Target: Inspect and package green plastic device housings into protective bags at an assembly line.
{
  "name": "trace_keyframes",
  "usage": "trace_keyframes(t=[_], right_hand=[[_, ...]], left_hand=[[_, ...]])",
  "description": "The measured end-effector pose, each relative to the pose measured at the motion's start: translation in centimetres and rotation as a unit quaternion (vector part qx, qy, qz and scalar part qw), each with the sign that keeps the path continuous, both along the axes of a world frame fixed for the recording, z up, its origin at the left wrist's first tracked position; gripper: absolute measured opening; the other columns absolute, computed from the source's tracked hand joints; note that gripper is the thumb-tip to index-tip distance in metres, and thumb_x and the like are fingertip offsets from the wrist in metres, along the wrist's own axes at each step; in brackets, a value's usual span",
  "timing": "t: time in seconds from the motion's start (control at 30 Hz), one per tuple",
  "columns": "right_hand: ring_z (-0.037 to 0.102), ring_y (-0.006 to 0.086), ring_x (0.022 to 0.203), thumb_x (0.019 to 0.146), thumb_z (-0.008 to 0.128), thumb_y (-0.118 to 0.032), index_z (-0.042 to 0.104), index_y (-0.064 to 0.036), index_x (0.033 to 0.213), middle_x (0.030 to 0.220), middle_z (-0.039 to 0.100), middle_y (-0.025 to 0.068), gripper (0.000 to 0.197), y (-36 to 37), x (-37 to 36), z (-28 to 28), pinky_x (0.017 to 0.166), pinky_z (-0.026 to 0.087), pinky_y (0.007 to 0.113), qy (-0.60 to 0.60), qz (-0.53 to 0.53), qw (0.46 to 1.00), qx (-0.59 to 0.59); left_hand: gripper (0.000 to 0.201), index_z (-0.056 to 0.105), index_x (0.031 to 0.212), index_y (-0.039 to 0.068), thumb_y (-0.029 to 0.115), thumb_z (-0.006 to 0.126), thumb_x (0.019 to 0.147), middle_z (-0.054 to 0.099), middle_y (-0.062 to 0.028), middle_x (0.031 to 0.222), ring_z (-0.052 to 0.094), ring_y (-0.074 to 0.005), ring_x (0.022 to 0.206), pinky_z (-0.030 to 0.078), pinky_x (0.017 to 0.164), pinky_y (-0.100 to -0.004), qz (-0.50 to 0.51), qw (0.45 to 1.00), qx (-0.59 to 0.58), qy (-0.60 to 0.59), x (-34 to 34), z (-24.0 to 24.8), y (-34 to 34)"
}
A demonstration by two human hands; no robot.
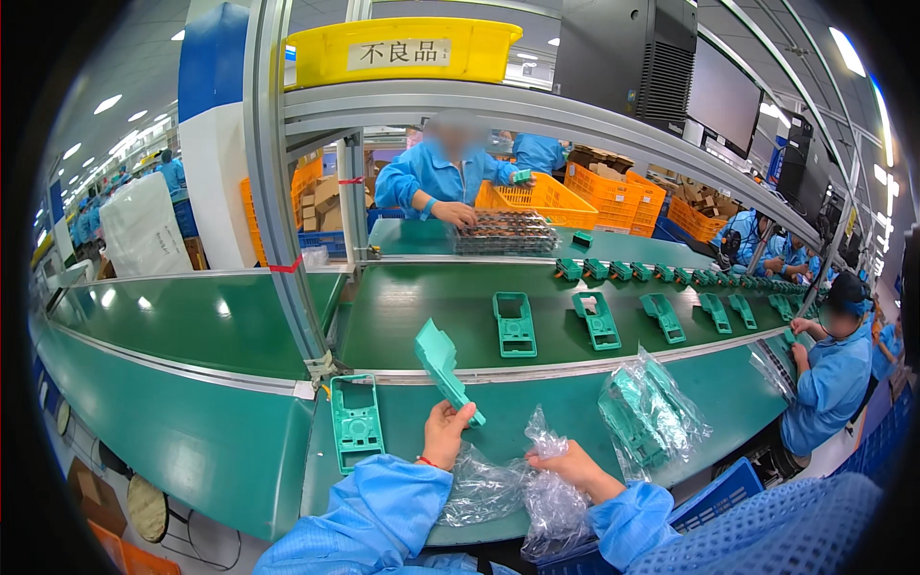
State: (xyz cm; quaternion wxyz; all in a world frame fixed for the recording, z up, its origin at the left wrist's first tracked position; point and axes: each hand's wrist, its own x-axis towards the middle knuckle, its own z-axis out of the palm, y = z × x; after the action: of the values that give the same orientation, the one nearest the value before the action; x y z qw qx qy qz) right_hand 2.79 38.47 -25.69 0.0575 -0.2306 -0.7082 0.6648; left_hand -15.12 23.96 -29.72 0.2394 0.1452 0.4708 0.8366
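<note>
My left hand (446, 433) is closed on the lower end of a green plastic housing (439, 359), which it holds up at a tilt, side-on. Bunched in my right hand (575, 467) is a clear plastic bag (548, 498), crumpled and hanging down over the bench's near edge. Part of that film lies on the green bench below my left hand. To the left of my hands, an openwork green housing (356, 426) lies on the bench. Right of them rests a clear bag with green housings (640, 412) inside.
Beyond the bench runs a green conveyor belt (431, 331) carrying several spaced housings (515, 324) and a row of small green parts (618, 271). A metal post (287, 211) stands at left. Co-workers sit across (450, 177) and at right (834, 369). A yellow bin (402, 53) sits overhead.
</note>
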Motion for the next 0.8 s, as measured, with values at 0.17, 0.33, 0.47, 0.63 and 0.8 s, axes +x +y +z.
trace_keyframes(t=[0.17,0.33,0.47,0.63,0.8], right_hand=[[0.060,0.0155,0.087,0.073,0.072,-0.009,0.062,0.0000,0.099,0.093,0.065,0.0079,0.029,0.4,-0.1,-0.5,0.078,0.046,0.028,-0.011,0.015,1.000,-0.008],[0.060,0.0154,0.087,0.073,0.072,-0.010,0.062,-0.0001,0.099,0.093,0.065,0.0078,0.030,0.3,-0.2,-0.3,0.079,0.045,0.028,-0.022,0.014,1.000,-0.008],[0.060,0.0154,0.086,0.073,0.072,-0.010,0.062,-0.0002,0.099,0.093,0.064,0.0078,0.030,0.5,-0.3,-0.6,0.079,0.045,0.028,-0.013,0.015,1.000,-0.006],[0.060,0.0155,0.086,0.072,0.073,-0.010,0.061,-0.0003,0.099,0.093,0.064,0.0077,0.030,0.3,-0.4,-0.4,0.079,0.045,0.028,-0.026,0.013,1.000,0.006],[0.060,0.0154,0.081,0.072,0.071,-0.006,0.064,0.0014,0.093,0.088,0.065,0.0083,0.023,0.3,-0.5,-1.2,0.073,0.047,0.029,0.015,-0.009,1.000,0.009]], left_hand=[[0.054,0.039,0.118,-0.011,0.016,0.067,0.081,0.056,-0.0104,0.097,0.058,-0.0139,0.085,0.047,0.073,-0.0255,0.001,1.000,0.002,-0.002,-0.1,0.1,0.0],[0.054,0.039,0.118,-0.011,0.016,0.067,0.081,0.057,-0.0105,0.097,0.058,-0.0141,0.085,0.047,0.074,-0.0258,0.006,1.000,-0.005,0.000,-0.2,0.0,0.0],[0.055,0.039,0.119,-0.011,0.016,0.067,0.081,0.057,-0.0106,0.097,0.058,-0.0143,0.085,0.047,0.074,-0.0259,0.004,1.000,0.006,-0.005,-0.2,0.1,-0.1],[0.054,0.039,0.118,-0.011,0.016,0.067,0.081,0.057,-0.0111,0.098,0.058,-0.0147,0.086,0.047,0.074,-0.0258,0.006,1.000,-0.014,0.005,-0.2,0.1,0.0],[0.057,0.037,0.120,-0.013,0.022,0.063,0.083,0.055,-0.0139,0.102,0.057,-0.0173,0.089,0.048,0.076,-0.0287,0.002,0.999,-0.028,0.029,-0.2,0.1,-0.2]])
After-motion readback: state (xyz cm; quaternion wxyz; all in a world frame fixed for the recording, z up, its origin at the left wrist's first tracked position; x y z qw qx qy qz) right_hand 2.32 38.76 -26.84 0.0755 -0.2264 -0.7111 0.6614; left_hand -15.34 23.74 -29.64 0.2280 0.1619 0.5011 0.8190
